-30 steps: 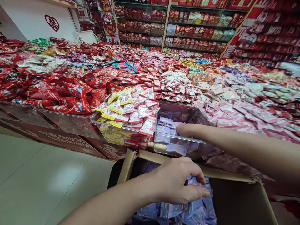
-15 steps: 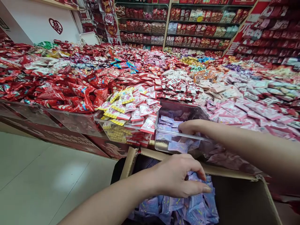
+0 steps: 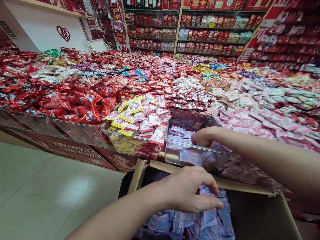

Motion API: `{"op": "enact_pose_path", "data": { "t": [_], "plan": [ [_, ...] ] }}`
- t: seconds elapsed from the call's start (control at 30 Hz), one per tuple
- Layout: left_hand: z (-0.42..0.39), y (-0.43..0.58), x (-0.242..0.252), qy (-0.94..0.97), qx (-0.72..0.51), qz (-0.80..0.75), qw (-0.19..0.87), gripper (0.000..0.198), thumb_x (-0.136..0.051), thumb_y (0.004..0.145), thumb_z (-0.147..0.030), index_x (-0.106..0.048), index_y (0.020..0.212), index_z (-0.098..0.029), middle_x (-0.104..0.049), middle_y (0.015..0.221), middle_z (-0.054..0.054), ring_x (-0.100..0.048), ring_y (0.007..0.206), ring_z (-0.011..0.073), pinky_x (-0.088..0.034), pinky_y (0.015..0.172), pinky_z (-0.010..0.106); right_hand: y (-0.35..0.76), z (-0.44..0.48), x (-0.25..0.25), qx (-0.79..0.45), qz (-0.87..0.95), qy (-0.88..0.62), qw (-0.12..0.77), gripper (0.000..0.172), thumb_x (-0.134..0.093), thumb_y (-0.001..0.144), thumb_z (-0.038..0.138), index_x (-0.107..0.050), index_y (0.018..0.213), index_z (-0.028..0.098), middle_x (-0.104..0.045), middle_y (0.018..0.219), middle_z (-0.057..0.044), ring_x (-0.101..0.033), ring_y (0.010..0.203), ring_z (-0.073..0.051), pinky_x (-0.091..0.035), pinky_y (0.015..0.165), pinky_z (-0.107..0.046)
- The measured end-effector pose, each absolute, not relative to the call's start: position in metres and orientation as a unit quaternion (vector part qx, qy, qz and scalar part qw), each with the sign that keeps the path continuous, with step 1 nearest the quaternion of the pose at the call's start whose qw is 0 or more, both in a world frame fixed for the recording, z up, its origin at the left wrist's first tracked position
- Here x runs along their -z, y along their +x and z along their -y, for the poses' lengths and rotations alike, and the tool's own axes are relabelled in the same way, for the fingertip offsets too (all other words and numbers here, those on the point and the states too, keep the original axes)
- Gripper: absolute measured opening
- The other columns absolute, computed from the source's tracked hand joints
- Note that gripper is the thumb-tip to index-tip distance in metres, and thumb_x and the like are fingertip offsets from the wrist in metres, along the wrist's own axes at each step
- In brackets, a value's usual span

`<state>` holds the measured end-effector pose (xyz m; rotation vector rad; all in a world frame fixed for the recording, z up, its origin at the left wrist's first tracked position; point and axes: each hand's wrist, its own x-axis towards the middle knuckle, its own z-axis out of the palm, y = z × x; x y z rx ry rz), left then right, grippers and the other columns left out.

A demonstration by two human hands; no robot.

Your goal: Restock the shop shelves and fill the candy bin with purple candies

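My left hand (image 3: 193, 190) reaches into an open cardboard box (image 3: 262, 190). Its thumb and fingers curl around small purple candy packets (image 3: 207, 213) at the top of the heap there. Beyond the box's rim, my right hand (image 3: 203, 136) dips into a clear plastic bin (image 3: 190, 113). The fingers there are bent downward among matching purple packets (image 3: 178, 130), with the tips hidden, so I cannot make out what they hold. More purple packets show through the bin's front wall.
Left of the purple bin, a clear bin overflows with yellow and pink-white packets (image 3: 136, 116). Red packets (image 3: 82, 103) lie farther left, pink packets (image 3: 265, 120) to the right. Stocked shelves (image 3: 210, 33) stand behind. Pale tiled floor (image 3: 50, 186) lies lower left.
The view has tilted up slightly, showing more of the top shelf. My right hand sits a little deeper in the bin; my left hand has hardly moved on the packets.
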<state>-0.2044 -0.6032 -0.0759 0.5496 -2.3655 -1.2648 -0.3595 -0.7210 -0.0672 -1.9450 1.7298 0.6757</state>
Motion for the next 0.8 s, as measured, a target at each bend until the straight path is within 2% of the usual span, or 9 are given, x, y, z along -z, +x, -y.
{"op": "enact_pose_path", "data": {
  "t": [0.13, 0.27, 0.37, 0.47, 0.53, 0.6, 0.67, 0.8],
  "plan": [
    [0.604, -0.204, 0.076, 0.195, 0.448, 0.849, 0.201, 0.024, -0.063, 0.076, -0.034, -0.066, 0.086, -0.013, -0.063, 0.082, 0.006, -0.058, 0.078, 0.0147, -0.044, 0.071, 0.023, -0.356, 0.718, 0.063, -0.321, -0.607, -0.698, 0.205, 0.007, -0.068, 0.057, 0.017, -0.064, 0.052, 0.016, -0.063, 0.054, -0.009, -0.062, 0.059, -0.027, -0.051, 0.057, -0.041],
    [0.603, -0.203, 0.075, 0.194, 0.454, 0.846, 0.202, 0.024, -0.063, 0.076, -0.034, -0.067, 0.088, -0.013, -0.063, 0.083, 0.006, -0.058, 0.081, 0.0149, -0.044, 0.073, 0.022, -0.351, 0.712, 0.044, -0.308, -0.595, -0.731, 0.134, 0.004, -0.069, 0.060, 0.014, -0.066, 0.062, 0.013, -0.067, 0.070, -0.015, -0.064, 0.072, -0.032, -0.049, 0.064, -0.040],
    [0.601, -0.203, 0.073, 0.204, 0.468, 0.834, 0.210, 0.025, -0.064, 0.075, -0.032, -0.067, 0.092, -0.014, -0.065, 0.087, 0.006, -0.058, 0.084, 0.0154, -0.043, 0.076, 0.023, -0.359, 0.698, 0.014, -0.218, -0.602, -0.768, 0.035, 0.015, -0.060, 0.074, 0.023, -0.066, 0.084, 0.013, -0.066, 0.090, -0.017, -0.061, 0.086, -0.032, -0.045, 0.068, -0.038],
    [0.600, -0.203, 0.069, 0.257, 0.514, 0.788, 0.219, 0.033, -0.064, 0.074, -0.036, -0.066, 0.099, -0.015, -0.065, 0.094, 0.007, -0.057, 0.089, 0.0175, -0.042, 0.080, 0.026, -0.380, 0.665, -0.014, -0.021, -0.643, -0.766, -0.026, 0.019, -0.053, 0.080, 0.036, -0.063, 0.081, 0.020, -0.066, 0.077, -0.010, -0.061, 0.073, -0.025, -0.042, 0.061, -0.033],
    [0.599, -0.205, 0.068, 0.305, 0.567, 0.730, 0.228, 0.040, -0.065, 0.072, -0.040, -0.065, 0.103, -0.016, -0.065, 0.097, 0.007, -0.057, 0.089, 0.0187, -0.042, 0.080, 0.028, -0.396, 0.633, -0.019, 0.138, -0.632, -0.762, 0.036, 0.022, -0.054, 0.078, 0.044, -0.061, 0.073, 0.024, -0.063, 0.067, -0.007, -0.057, 0.059, -0.018, -0.041, 0.053, -0.030],
    [0.599, -0.206, 0.068, 0.314, 0.640, 0.659, 0.240, 0.043, -0.065, 0.071, -0.042, -0.063, 0.106, -0.016, -0.064, 0.098, 0.007, -0.057, 0.085, 0.0180, -0.043, 0.076, 0.027, -0.407, 0.600, -0.010, 0.241, -0.583, -0.756, 0.175, 0.028, -0.051, 0.077, 0.052, -0.062, 0.074, 0.026, -0.062, 0.065, -0.006, -0.054, 0.054, -0.016, -0.042, 0.046, -0.027],
    [0.600, -0.209, 0.069, 0.288, 0.703, 0.602, 0.246, 0.041, -0.063, 0.073, -0.042, -0.063, 0.104, -0.014, -0.063, 0.091, 0.006, -0.056, 0.075, 0.0150, -0.043, 0.069, 0.025, -0.411, 0.574, 0.007, 0.279, -0.562, -0.733, 0.263, 0.027, -0.053, 0.077, 0.051, -0.062, 0.074, 0.026, -0.061, 0.063, -0.005, -0.055, 0.054, -0.015, -0.043, 0.045, -0.025],
    [0.601, -0.213, 0.072, 0.273, 0.723, 0.582, 0.255, 0.034, -0.060, 0.077, -0.042, -0.065, 0.088, -0.010, -0.058, 0.078, 0.003, -0.049, 0.067, 0.0109, -0.039, 0.061, 0.021, -0.405, 0.553, 0.040, 0.331, -0.573, -0.666, 0.345, 0.024, -0.056, 0.078, 0.046, -0.062, 0.074, 0.023, -0.057, 0.061, -0.001, -0.051, 0.053, -0.012, -0.042, 0.046, -0.022]
  ]
}}
